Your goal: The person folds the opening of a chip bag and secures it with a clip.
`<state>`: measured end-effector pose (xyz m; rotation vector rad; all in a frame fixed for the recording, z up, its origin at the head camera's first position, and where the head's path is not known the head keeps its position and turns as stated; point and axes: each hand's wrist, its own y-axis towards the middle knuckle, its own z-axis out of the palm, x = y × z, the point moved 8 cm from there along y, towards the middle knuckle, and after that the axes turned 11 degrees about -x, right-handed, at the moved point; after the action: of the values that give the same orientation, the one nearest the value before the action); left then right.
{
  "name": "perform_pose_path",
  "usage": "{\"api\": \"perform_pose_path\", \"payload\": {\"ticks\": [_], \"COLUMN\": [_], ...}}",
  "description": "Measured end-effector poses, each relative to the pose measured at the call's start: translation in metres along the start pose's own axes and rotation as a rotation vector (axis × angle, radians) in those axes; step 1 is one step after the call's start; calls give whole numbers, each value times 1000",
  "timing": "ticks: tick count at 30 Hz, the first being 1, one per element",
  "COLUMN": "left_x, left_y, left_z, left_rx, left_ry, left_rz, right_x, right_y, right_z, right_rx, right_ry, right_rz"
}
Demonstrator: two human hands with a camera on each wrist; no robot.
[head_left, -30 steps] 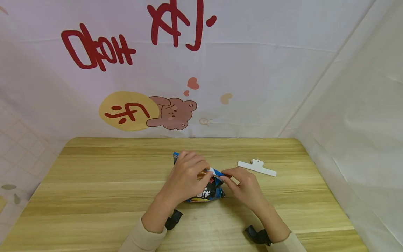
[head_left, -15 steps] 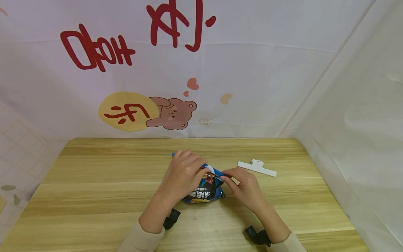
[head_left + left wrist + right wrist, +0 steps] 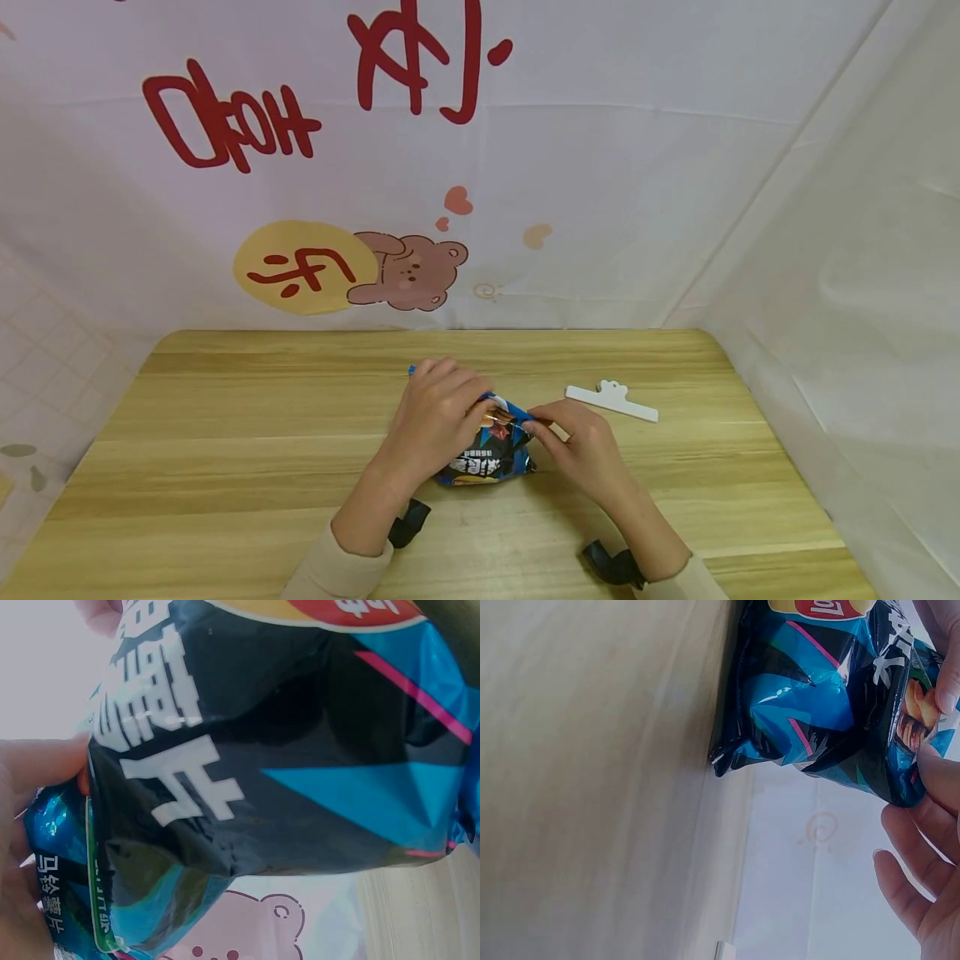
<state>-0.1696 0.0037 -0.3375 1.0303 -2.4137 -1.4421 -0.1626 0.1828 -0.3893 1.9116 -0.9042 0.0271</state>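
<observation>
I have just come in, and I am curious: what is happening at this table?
A person is holding a blue and black chip bag by its folded-over top, with the left hand and the right hand both pinching the fold. A white clip lies on the wooden table, to the right of the bag; neither hand touches it.

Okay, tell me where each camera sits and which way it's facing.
Head: on the person's head, facing forward and down at the snack bag and table; left hand, right hand and both sleeves show.
Left wrist: on the left wrist, facing the snack bag close up, bear print behind; part of the left hand shows at left.
Right wrist: on the right wrist, facing the snack bag and table; the right hand shows at right, some of the left hand above it.
Head and left wrist share the bear print.
</observation>
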Motion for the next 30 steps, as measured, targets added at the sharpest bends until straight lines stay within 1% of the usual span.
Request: {"api": "perform_pose_path", "payload": {"ticks": [4,7,14,23,25,30], "left_x": [2,4,5,2,2,4], "left_y": [1,0,-1,1,1,1], "left_z": [-1,-2,-2,-2,-2,-4], "left_rx": [-13,-14,-4,-15,-19,-33], "left_ry": [-46,-59,-39,-5,-2,-3], "left_rz": [-31,-38,-8,26,29,9], "right_x": [-1,-1,-3,-2,-2,-1], "right_y": [0,0,0,0,0,1], "right_z": [0,0,0,0,0,-1], "right_rx": [-9,-13,-10,-10,-14,-21], "right_ry": [-8,-16,-35,-30,-30,-48], "right_rz": [-5,-4,-6,-6,-6,-6]}}
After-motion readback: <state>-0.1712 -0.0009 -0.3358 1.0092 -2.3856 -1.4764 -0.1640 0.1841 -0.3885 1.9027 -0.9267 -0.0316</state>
